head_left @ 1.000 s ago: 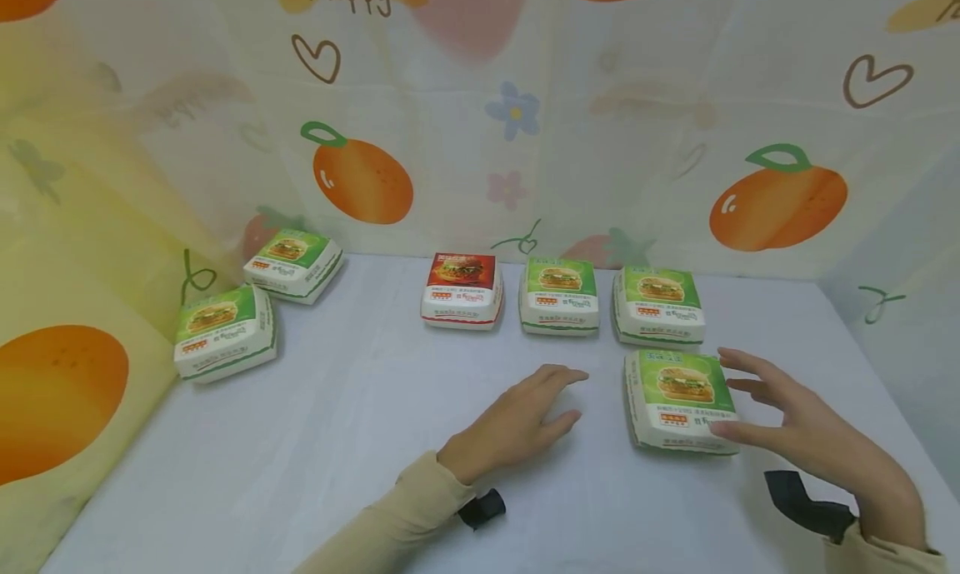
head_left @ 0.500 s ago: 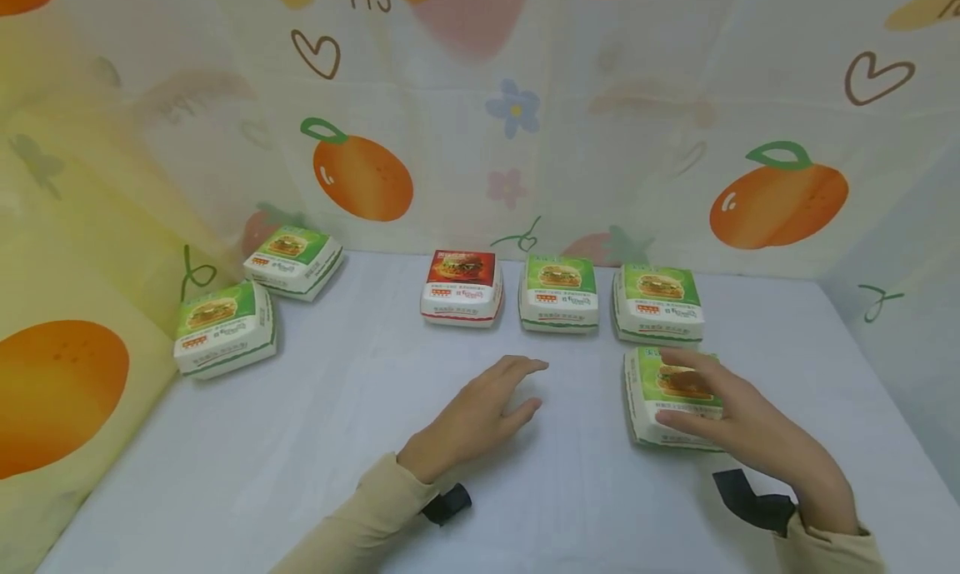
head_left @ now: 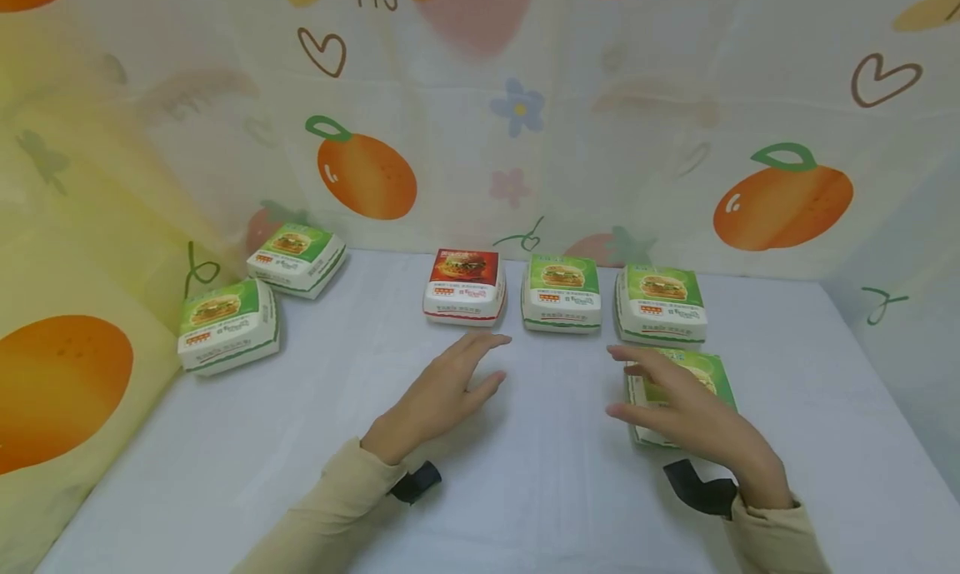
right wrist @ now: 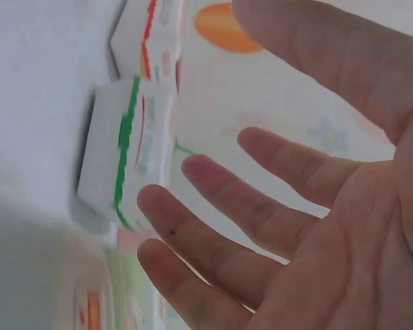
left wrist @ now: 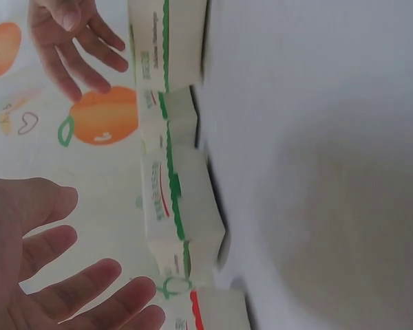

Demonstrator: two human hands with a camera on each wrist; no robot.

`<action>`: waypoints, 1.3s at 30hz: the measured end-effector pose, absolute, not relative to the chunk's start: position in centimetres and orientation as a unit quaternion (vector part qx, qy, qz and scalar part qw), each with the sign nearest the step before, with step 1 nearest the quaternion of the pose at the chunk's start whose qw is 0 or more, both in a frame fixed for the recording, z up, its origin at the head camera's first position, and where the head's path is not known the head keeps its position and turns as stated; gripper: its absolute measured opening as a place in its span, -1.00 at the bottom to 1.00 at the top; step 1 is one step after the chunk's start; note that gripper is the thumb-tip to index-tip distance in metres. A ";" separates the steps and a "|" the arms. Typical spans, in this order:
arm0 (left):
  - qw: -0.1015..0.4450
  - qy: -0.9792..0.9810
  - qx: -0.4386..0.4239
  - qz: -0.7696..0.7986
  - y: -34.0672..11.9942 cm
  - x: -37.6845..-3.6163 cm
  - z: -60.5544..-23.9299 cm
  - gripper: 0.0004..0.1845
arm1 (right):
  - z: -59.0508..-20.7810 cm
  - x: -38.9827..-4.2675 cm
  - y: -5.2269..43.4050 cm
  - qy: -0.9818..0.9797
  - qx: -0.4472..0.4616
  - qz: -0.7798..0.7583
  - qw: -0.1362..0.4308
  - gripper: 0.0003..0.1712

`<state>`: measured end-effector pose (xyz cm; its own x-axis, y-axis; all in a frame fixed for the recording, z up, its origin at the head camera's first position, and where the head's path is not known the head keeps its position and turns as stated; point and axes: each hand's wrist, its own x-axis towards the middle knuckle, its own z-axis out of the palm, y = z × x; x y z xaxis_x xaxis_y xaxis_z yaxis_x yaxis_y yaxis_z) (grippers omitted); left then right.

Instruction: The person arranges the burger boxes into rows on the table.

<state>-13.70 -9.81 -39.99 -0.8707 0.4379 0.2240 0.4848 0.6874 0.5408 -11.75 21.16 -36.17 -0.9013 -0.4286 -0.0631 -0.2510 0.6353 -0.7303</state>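
Observation:
My left hand (head_left: pixel 442 395) hovers over the white table, fingers loosely extended and holding nothing. Nearest to it is a red-and-white burger box (head_left: pixel 463 287). My right hand (head_left: pixel 686 403) is in front of a green-and-white burger box (head_left: pixel 717 378) and hides much of its top. In the right wrist view that hand's fingers (right wrist: pixel 206 247) are spread, with nothing between them. Behind that box stands another green burger box (head_left: pixel 660 307). One more green burger box (head_left: pixel 561 295) sits between it and the red one.
Two further green burger boxes, one at the front (head_left: pixel 228 326) and one behind (head_left: pixel 297 260), stand at the left by the yellow side of the cloth. A printed backdrop (head_left: pixel 450 99) rises at the table's back edge. Each wrist wears a black strap.
Both hands have moved left. The right one has passed from the right side of the near green box to in front of it. All the boxes stay where they were.

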 end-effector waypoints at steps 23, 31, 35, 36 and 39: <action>0.083 -0.930 -0.184 -0.307 -16.3 -13.6 -39.9 -0.47 | -37.3 -15.3 11.8 0.860 -0.250 -0.416 0.160 -0.20; 0.085 -0.940 -0.156 -0.293 -18.6 -13.4 -39.9 -0.49 | -37.8 -16.2 8.6 0.831 -0.275 -0.445 0.189 -0.23; 0.091 -0.943 -0.142 -0.288 -20.0 -13.3 -39.7 -0.49 | -38.0 -16.8 7.2 0.824 -0.288 -0.449 0.192 -0.25; 0.095 -0.943 -0.140 -0.287 -20.3 -13.3 -39.7 -0.50 | -38.1 -16.9 6.9 0.822 -0.292 -0.449 0.192 -0.25; 0.108 -0.943 -0.134 -0.285 -21.2 -13.2 -39.7 -0.50 | -38.1 -17.2 5.9 0.818 -0.300 -0.452 0.194 -0.26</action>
<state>-13.23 -21.19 -39.72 -0.9408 0.1922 0.2793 0.3147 0.8015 0.5084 -17.19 5.94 -38.12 -0.7448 -0.6658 -0.0454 -0.3162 0.4120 -0.8546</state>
